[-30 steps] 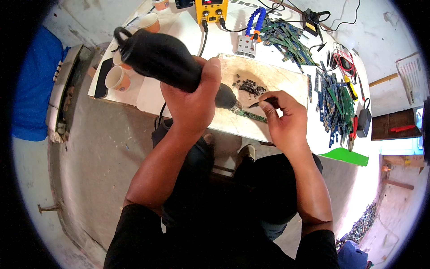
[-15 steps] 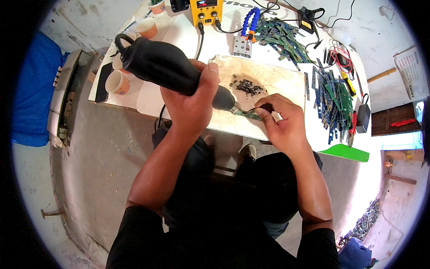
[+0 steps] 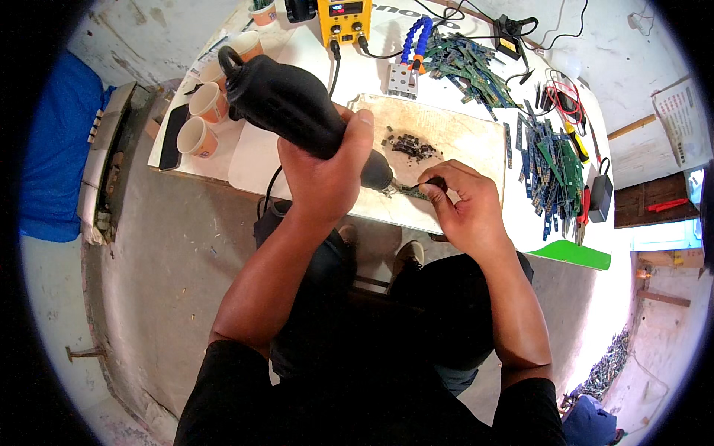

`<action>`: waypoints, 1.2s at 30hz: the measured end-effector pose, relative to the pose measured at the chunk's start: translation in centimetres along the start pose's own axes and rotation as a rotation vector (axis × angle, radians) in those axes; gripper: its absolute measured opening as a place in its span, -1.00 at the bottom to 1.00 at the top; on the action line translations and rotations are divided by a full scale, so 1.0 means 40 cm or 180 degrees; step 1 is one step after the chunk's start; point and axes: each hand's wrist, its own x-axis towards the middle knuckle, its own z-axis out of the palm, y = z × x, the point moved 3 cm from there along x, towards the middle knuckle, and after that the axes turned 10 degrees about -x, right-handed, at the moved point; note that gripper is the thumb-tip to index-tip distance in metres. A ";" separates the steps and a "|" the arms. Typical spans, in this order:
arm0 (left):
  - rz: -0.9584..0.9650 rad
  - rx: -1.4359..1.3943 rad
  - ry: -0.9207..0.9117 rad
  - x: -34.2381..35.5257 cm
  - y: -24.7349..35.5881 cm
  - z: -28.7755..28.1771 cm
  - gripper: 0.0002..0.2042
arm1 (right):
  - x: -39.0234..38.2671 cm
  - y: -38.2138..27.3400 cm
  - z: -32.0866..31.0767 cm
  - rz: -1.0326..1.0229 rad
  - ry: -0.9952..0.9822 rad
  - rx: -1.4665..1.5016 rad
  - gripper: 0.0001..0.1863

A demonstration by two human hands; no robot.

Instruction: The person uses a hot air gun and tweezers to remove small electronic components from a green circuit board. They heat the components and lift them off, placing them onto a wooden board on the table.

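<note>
My left hand [image 3: 327,178] is wrapped round a black hot air gun [image 3: 286,108], held tilted with its metal nozzle pointing down to the right. Under the nozzle tip lies a narrow green circuit board strip [image 3: 413,192], near the front edge of a stained pale work board [image 3: 476,130]. In a pinch, my right hand [image 3: 471,208] holds dark tweezers [image 3: 437,183] whose tip is at the strip, close beside the nozzle. The fingers partly hide the tweezers and the strip's right end. Behind the nozzle, small black chips [image 3: 413,146] lie in a loose heap.
Green and blue circuit strips lie in one pile [image 3: 472,67] at the back and another [image 3: 554,171] at right, near red-handled pliers [image 3: 584,208]. Paper cups [image 3: 197,138] line the left edge beside a black phone [image 3: 173,137]. A yellow soldering station [image 3: 346,22] stands behind.
My left hand and the hot air gun have shifted a little to the right, bringing the nozzle closer to the tweezers. My right hand has barely moved and keeps its pinch.
</note>
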 end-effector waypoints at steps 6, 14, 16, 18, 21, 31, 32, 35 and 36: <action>-0.0097 -0.0081 0.0119 0.000 -0.004 0.004 -0.90 | -0.002 0.007 0.005 -0.0158 -0.0029 -0.0128 -0.88; -0.0110 0.0061 0.0157 0.001 0.006 0.004 -0.90 | -0.002 0.002 0.002 -0.0182 -0.0039 -0.0060 -0.88; -0.0066 0.0096 0.0132 0.001 0.006 0.008 -0.90 | -0.002 0.000 0.000 -0.0182 -0.0034 -0.0087 -0.88; -0.0062 0.0084 0.0140 0.001 0.003 0.007 -0.90 | -0.002 0.001 0.000 -0.0208 -0.0032 -0.0104 -0.88; -0.0088 0.0031 0.0185 0.000 -0.001 0.003 -0.88 | -0.002 0.004 0.002 -0.0208 -0.0036 -0.0106 -0.88; -0.0008 0.0102 0.0167 0.000 0.001 0.007 -0.85 | -0.002 -0.007 -0.002 -0.0201 -0.0083 -0.0221 -0.89; -0.0014 0.0085 0.0185 0.001 0.001 0.006 -0.85 | -0.002 -0.007 -0.001 -0.0204 -0.0080 -0.0214 -0.88; -0.0047 0.0078 0.0127 -0.001 0.005 0.008 -0.85 | -0.003 -0.005 -0.003 -0.0211 -0.0071 -0.0176 -0.89; -0.0038 0.0039 0.0129 -0.001 0.004 0.007 -0.85 | -0.003 -0.005 -0.004 -0.0217 -0.0073 -0.0146 -0.89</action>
